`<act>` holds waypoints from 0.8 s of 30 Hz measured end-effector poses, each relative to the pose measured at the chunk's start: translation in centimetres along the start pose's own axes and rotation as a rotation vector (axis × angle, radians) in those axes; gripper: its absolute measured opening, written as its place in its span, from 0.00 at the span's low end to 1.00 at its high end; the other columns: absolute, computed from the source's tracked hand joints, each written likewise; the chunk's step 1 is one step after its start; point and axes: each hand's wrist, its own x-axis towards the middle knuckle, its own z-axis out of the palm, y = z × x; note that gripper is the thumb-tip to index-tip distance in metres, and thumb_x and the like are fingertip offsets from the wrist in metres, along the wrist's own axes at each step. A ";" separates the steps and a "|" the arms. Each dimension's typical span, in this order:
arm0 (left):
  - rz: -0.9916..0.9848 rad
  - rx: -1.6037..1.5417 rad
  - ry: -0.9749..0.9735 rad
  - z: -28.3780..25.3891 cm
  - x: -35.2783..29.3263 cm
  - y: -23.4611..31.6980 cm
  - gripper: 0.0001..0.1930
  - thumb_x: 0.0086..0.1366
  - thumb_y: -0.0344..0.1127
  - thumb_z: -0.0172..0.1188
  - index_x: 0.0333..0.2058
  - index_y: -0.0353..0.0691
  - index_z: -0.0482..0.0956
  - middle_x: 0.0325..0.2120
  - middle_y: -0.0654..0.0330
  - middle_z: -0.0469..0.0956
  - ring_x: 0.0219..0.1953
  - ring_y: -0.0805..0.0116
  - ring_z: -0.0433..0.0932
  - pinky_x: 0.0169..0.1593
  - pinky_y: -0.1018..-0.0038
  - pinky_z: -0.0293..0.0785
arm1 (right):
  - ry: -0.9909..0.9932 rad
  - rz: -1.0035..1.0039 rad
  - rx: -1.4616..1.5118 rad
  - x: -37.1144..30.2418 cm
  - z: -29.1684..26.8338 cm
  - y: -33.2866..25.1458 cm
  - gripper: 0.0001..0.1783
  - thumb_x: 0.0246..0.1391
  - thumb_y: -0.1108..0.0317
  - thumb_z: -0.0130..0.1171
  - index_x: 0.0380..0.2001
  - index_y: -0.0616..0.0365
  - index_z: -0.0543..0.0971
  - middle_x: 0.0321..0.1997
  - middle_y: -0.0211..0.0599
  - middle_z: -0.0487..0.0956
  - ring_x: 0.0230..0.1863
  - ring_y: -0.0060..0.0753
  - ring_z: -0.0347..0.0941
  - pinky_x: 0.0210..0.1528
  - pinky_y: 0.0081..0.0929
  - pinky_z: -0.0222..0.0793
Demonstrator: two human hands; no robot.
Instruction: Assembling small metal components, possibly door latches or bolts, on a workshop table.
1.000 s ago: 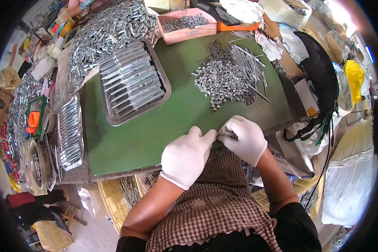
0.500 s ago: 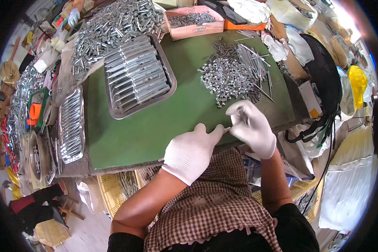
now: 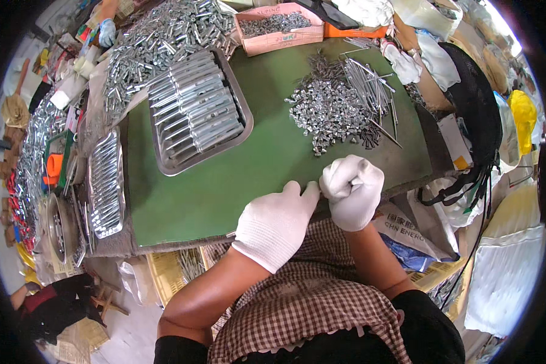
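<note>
My left hand (image 3: pixel 274 225), in a white knit glove, is closed around a thin metal rod (image 3: pixel 230 234), whose end pokes out by the wrist. Touching its fingertips or nearly so, my right hand (image 3: pixel 352 191), gloved the same way, has its fingers curled tight; what they grip is hidden. Beyond the hands on the green work surface (image 3: pixel 224 194) lies a heap of small shiny metal pieces (image 3: pixel 327 115). Long thin metal rods (image 3: pixel 370 85) and dark small screws or pins (image 3: pixel 324 70) lie against it. A metal tray (image 3: pixel 246 115) at the left holds rows of silvery tube-and-rod parts (image 3: pixel 194 109).
A narrower tray (image 3: pixel 108 182) of similar parts stands at the left edge. Behind are a large pile of metal tubes (image 3: pixel 170 42) and a pink box (image 3: pixel 279 39) of small parts. A black mesh bag (image 3: pixel 473 103) hangs at the right. Another person's gloved hand (image 3: pixel 107 31) shows far left.
My right hand has turned and curled its fingers tighter, shifting slightly left against the left fingertips. The rod tip that showed between the hands is now hidden. My left hand has barely moved.
</note>
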 end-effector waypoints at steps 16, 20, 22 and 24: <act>-0.015 0.003 0.151 2.1 0.3 0.2 0.13 0.62 0.40 0.59 0.43 0.43 0.76 0.24 0.58 0.73 0.21 0.58 0.79 0.25 0.64 0.75 | 0.135 0.155 0.441 1.0 -0.3 -0.4 0.29 0.64 0.48 0.38 0.12 0.53 0.61 0.12 0.23 0.49 0.13 0.21 0.44 0.17 0.25 0.38; -0.023 -0.021 0.142 2.2 0.0 0.3 0.13 0.62 0.41 0.60 0.44 0.44 0.76 0.24 0.58 0.73 0.21 0.59 0.78 0.25 0.63 0.75 | -0.004 0.114 0.141 0.7 -0.2 -0.2 0.29 0.63 0.49 0.41 0.12 0.55 0.62 0.11 0.22 0.49 0.12 0.21 0.43 0.17 0.26 0.38; -0.013 -0.035 0.168 2.0 0.0 0.3 0.14 0.62 0.40 0.60 0.45 0.44 0.76 0.24 0.59 0.72 0.20 0.60 0.78 0.25 0.65 0.75 | 0.008 0.115 0.150 0.9 -0.4 -0.2 0.29 0.62 0.49 0.41 0.12 0.56 0.63 0.11 0.22 0.49 0.12 0.22 0.43 0.17 0.25 0.38; -0.011 -0.020 0.178 2.1 -0.1 0.2 0.14 0.62 0.40 0.60 0.45 0.44 0.77 0.24 0.59 0.72 0.20 0.61 0.77 0.25 0.66 0.75 | 0.061 0.199 0.474 1.1 -0.8 -0.3 0.29 0.62 0.49 0.41 0.12 0.56 0.63 0.10 0.23 0.50 0.11 0.22 0.43 0.16 0.26 0.38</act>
